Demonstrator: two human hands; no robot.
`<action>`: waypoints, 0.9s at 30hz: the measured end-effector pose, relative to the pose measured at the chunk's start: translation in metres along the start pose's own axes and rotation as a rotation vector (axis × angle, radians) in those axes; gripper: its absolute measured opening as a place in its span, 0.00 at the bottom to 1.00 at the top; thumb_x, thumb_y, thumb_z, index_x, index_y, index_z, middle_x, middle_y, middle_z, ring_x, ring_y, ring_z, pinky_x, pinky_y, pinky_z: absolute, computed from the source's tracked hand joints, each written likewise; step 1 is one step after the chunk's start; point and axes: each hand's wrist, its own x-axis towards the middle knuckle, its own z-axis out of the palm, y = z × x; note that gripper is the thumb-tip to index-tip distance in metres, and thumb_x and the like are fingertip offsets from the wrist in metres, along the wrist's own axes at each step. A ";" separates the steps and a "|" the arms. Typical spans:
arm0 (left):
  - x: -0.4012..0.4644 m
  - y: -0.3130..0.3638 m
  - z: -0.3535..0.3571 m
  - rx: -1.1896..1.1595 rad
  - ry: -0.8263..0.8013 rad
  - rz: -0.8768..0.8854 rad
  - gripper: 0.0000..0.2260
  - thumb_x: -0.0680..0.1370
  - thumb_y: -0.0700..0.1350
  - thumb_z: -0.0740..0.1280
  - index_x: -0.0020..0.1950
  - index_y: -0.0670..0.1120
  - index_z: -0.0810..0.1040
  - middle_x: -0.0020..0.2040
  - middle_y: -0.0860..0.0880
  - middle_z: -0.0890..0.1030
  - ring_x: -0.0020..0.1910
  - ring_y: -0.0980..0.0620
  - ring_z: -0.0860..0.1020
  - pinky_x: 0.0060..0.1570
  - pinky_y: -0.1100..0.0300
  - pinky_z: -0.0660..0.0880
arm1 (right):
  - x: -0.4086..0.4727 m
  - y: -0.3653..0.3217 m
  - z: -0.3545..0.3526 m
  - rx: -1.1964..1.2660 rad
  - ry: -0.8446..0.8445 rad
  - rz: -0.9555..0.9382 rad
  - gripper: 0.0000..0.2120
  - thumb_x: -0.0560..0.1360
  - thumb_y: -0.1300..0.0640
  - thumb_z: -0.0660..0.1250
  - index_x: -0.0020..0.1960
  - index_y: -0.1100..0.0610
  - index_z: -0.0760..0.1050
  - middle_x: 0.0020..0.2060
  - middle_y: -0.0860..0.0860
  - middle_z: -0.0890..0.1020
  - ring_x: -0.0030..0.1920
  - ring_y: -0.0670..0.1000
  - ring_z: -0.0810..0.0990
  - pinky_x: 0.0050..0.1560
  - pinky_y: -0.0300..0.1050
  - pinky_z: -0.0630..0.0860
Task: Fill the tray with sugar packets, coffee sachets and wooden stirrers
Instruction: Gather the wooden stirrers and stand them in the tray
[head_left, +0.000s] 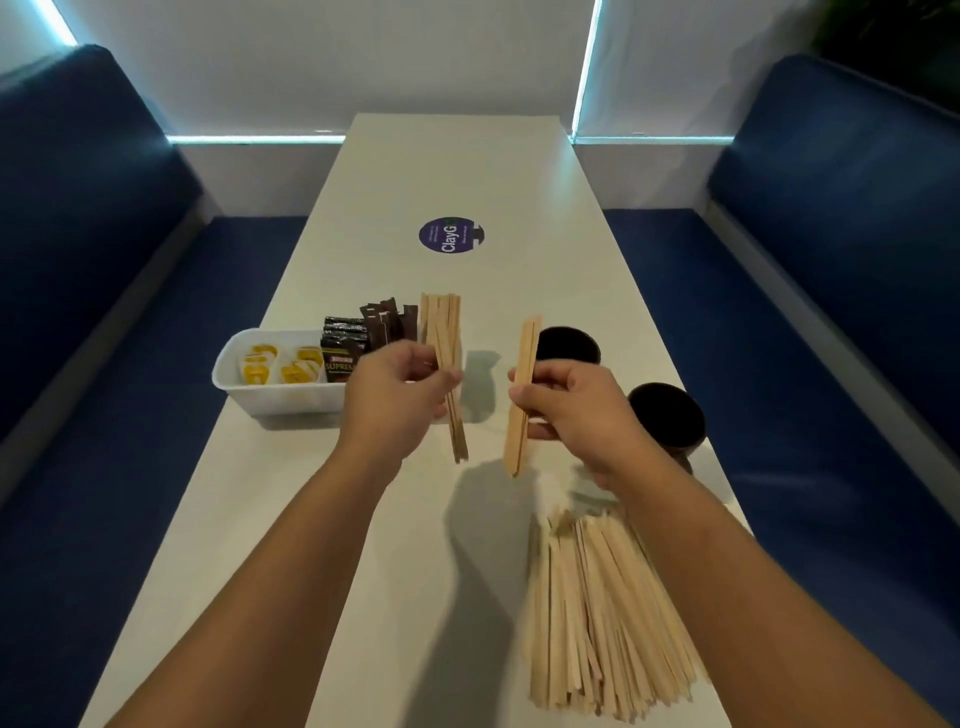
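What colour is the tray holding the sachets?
White, seen in the head view: the tray is plain white plastic.

Tray (270, 400) left on table (457, 171), cups (666, 415) right, loose stirrers (602, 618) nearest, sticker (447, 235) behind.

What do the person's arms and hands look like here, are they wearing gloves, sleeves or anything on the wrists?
Both arms are bare as far up as the picture shows: no sleeves in view. The left hand and the right hand wear no gloves. No watch, bracelet or ring shows on either wrist or on the fingers that can be seen, and no markings stand out.
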 end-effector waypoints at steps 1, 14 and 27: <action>0.012 0.004 -0.004 0.007 0.029 0.025 0.06 0.75 0.41 0.72 0.52 0.47 0.81 0.45 0.49 0.84 0.45 0.51 0.83 0.43 0.58 0.81 | 0.014 -0.006 0.007 0.008 0.016 -0.024 0.07 0.76 0.64 0.67 0.54 0.58 0.79 0.46 0.54 0.83 0.46 0.50 0.83 0.42 0.40 0.82; 0.101 -0.007 -0.006 0.217 0.112 0.242 0.05 0.75 0.45 0.72 0.50 0.48 0.81 0.40 0.52 0.83 0.39 0.54 0.82 0.44 0.51 0.82 | 0.128 -0.025 0.065 -0.044 0.268 -0.162 0.07 0.76 0.62 0.67 0.46 0.50 0.79 0.42 0.52 0.83 0.47 0.54 0.83 0.51 0.55 0.81; 0.104 -0.037 -0.009 0.648 0.041 0.277 0.07 0.74 0.48 0.73 0.50 0.48 0.82 0.41 0.52 0.83 0.40 0.53 0.80 0.41 0.57 0.77 | 0.121 0.008 0.070 -0.488 0.219 -0.203 0.06 0.76 0.60 0.66 0.50 0.57 0.81 0.41 0.49 0.82 0.41 0.48 0.78 0.37 0.34 0.71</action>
